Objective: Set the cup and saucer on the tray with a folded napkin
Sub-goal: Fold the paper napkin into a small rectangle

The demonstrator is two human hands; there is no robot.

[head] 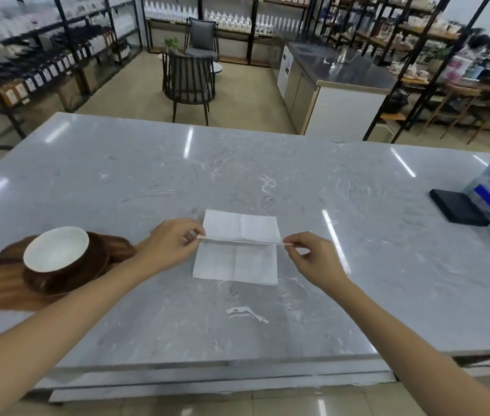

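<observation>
White napkin is lying flat mid-desk. Left hand and right hand are each pinching one end of its raised center crease, fingers narrow on the paper. Crease is running left-right; the napkin's long axis is running near-far.

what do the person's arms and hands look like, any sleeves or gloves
Both arms are bare as far as the frame shows: no sleeves, gloves, watch or bracelet in view. No rings are visible on the left hand or the right hand. The nails look short and unpainted, though they are small in the picture.
</observation>
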